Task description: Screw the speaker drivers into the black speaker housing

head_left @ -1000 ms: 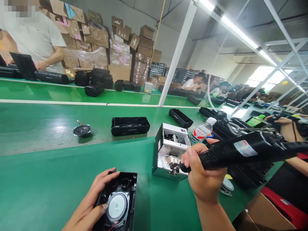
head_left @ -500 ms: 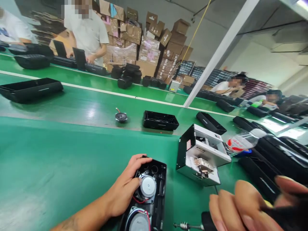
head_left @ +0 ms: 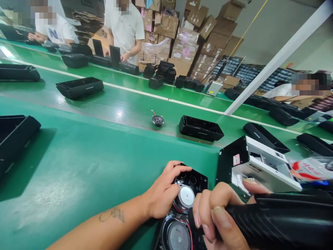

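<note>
Beside the screw feeder box [head_left: 256,166], left hand [head_left: 163,191] clamps speaker housing [head_left: 194,180] holding two drivers [head_left: 186,196]; right hand [head_left: 215,215] fingers wrapped tight on electric screwdriver [head_left: 281,218].

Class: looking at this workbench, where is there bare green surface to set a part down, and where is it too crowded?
Free: the wide green patch between the black tray at left and the left hand. Crowded: around the speaker housing, right hand, black screwdriver and metal box.
</note>
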